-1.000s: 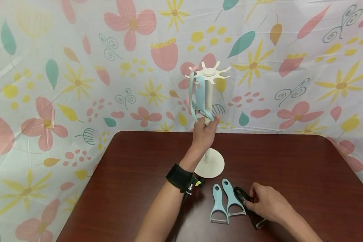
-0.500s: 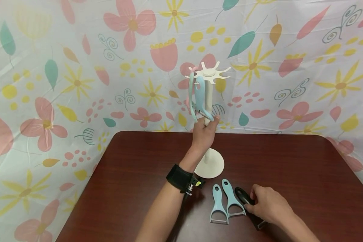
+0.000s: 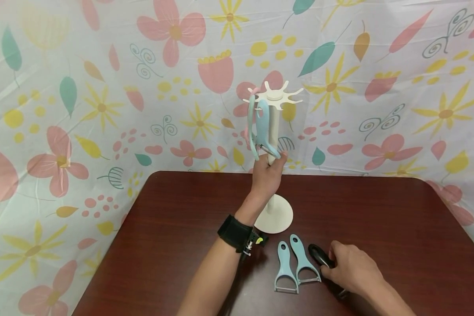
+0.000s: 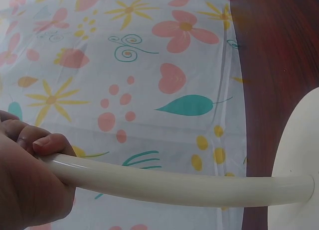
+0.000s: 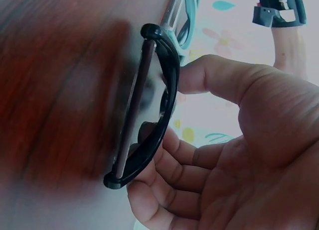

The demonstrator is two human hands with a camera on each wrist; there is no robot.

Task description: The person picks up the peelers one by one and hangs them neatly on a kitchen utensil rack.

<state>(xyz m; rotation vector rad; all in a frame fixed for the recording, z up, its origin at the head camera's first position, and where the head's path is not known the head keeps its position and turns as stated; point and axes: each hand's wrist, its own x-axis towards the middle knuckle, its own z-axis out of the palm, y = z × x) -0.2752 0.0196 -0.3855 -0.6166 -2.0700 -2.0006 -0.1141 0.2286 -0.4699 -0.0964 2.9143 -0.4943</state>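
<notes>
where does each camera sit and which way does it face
Head: worn on the head, facing forward and down at the table and cream stand; left hand, right hand and part of each arm show.
Left wrist: on that wrist, facing the stand's pole and base; the left hand shows, gripping the pole.
Right wrist: on that wrist, facing the black peeler; the right hand shows, plus the left arm's black wristband.
Shared: head and right wrist both show the black peeler.
</notes>
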